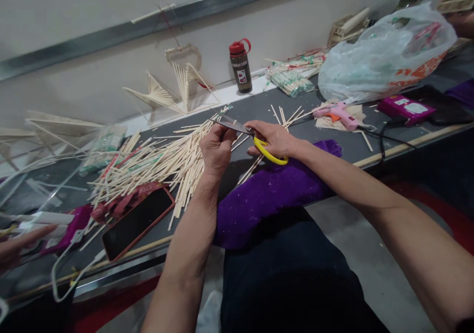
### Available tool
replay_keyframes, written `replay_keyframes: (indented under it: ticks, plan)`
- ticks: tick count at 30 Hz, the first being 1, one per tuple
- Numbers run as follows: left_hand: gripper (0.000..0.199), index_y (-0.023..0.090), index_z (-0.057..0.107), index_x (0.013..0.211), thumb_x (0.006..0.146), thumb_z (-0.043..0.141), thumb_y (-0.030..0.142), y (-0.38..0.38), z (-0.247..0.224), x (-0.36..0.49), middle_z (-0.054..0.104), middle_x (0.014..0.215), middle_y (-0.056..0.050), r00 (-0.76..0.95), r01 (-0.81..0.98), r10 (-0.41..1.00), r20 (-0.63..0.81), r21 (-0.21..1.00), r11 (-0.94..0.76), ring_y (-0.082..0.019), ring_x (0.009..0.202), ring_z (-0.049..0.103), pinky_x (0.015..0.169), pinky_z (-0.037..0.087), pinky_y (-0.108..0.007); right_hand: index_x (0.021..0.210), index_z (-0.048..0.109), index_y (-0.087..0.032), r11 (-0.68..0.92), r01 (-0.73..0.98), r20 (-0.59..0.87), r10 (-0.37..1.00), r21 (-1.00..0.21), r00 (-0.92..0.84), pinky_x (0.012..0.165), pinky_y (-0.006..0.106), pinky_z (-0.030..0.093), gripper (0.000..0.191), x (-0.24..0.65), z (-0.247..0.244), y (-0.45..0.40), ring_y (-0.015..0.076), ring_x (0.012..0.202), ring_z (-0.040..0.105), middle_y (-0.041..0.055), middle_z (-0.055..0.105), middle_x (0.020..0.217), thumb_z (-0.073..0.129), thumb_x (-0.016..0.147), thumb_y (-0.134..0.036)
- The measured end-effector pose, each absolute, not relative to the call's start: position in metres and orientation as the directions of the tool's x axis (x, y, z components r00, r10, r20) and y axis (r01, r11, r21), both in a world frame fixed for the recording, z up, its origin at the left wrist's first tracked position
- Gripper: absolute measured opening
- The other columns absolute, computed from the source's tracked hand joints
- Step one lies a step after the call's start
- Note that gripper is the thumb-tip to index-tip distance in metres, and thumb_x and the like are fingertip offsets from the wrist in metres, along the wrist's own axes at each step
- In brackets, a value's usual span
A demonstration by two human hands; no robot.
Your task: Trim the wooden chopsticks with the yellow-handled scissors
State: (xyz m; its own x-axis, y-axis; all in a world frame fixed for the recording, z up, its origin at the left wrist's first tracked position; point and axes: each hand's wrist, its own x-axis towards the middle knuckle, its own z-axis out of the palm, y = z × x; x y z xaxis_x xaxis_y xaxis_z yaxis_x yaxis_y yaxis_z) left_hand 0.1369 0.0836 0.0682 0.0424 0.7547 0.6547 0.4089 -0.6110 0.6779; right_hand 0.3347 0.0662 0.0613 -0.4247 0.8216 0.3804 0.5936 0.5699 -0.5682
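Observation:
Yellow-handled scissors are in my right hand, fingers wrapped round the handles, blades pointing left. My left hand is closed in a pinch at the blades, with a small pale piece of stick showing near its fingertips; what exactly the fingers grip is too small to tell. Below both hands, a purple cloth lies over the table edge and my lap. A large pile of thin wooden sticks spreads out to the left of my left hand. Several loose sticks lie beyond my right hand.
A phone rests near the left front edge. Another person's hand is at far left. Behind stand stick models and a red-capped bottle. To the right are a pink glue gun, a purple box and a plastic bag.

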Motion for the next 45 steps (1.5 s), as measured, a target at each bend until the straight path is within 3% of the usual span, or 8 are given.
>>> replay_keyframes:
  ticks: [10, 16, 21, 31, 37, 45]
  plan:
    - [0.008, 0.021, 0.068, 0.076, 0.083, 0.065, 0.025, 0.082, 0.070, 0.136, 0.068, 0.062, 0.003, 0.067, 0.474, 0.751, 0.657, 0.641, -0.603, -0.010, 0.057, 0.060, 0.058, 0.043, -0.022, 0.131, 0.049, -0.025, 0.578, 0.610, 0.390, 0.816, -0.543, -0.426, 0.074, 0.032, 0.042, 0.060, 0.336, 0.060, 0.066, 0.0172, 0.081, 0.056, 0.0034, 0.064, 0.102, 0.068, 0.078, -0.044]
    - [0.010, 0.021, 0.067, 0.075, 0.084, 0.064, 0.024, 0.080, 0.068, 0.140, 0.067, 0.062, 0.003, 0.062, 0.422, 0.755, 0.653, 0.668, -0.613, -0.010, 0.056, 0.059, 0.057, 0.043, -0.021, 0.129, 0.050, -0.024, 0.579, 0.589, 0.397, 0.815, -0.564, -0.421, 0.071, 0.031, 0.041, 0.054, 0.336, 0.058, 0.068, 0.0154, 0.076, 0.053, 0.0017, 0.062, 0.095, 0.065, 0.080, -0.043]
    - [0.012, 0.021, 0.065, 0.071, 0.083, 0.063, 0.022, 0.079, 0.067, 0.142, 0.066, 0.061, 0.003, 0.048, 0.422, 0.771, 0.635, 0.687, -0.592, -0.009, 0.056, 0.057, 0.055, 0.042, -0.021, 0.124, 0.051, -0.024, 0.564, 0.577, 0.381, 0.826, -0.591, -0.417, 0.068, 0.030, 0.038, 0.046, 0.335, 0.056, 0.069, 0.0142, 0.070, 0.048, -0.0009, 0.060, 0.087, 0.061, 0.080, -0.033]
    - [0.015, 0.019, 0.064, 0.070, 0.084, 0.062, 0.025, 0.083, 0.064, 0.142, 0.066, 0.062, 0.001, 0.046, 0.442, 0.779, 0.625, 0.687, -0.577, -0.010, 0.056, 0.057, 0.055, 0.042, -0.021, 0.120, 0.055, -0.021, 0.516, 0.686, 0.347, 0.856, -0.513, -0.384, 0.065, 0.027, 0.036, 0.043, 0.332, 0.058, 0.072, 0.0145, 0.065, 0.047, 0.0000, 0.060, 0.080, 0.055, 0.078, -0.020]
    - [0.016, 0.020, 0.064, 0.083, 0.084, 0.066, 0.037, 0.088, 0.062, 0.143, 0.065, 0.064, 0.002, 0.035, 0.281, 0.831, 0.556, 0.792, -0.542, -0.006, 0.045, 0.048, 0.044, 0.035, -0.020, 0.107, 0.063, -0.020, 0.447, 0.724, 0.375, 0.886, -0.526, -0.274, 0.062, 0.026, 0.034, 0.026, 0.335, 0.056, 0.076, 0.0126, 0.062, 0.046, -0.0008, 0.059, 0.073, 0.052, 0.084, -0.025]
    - [0.017, 0.023, 0.069, 0.090, 0.088, 0.062, 0.039, 0.094, 0.064, 0.133, 0.061, 0.060, 0.003, -0.004, 0.294, 0.816, 0.578, 0.781, -0.551, -0.008, 0.049, 0.050, 0.046, 0.036, -0.021, 0.110, 0.062, -0.020, 0.390, 0.692, 0.434, 0.893, -0.607, -0.123, 0.064, 0.027, 0.036, 0.035, 0.342, 0.054, 0.085, 0.0119, 0.064, 0.047, -0.0028, 0.057, 0.071, 0.062, 0.080, -0.037]
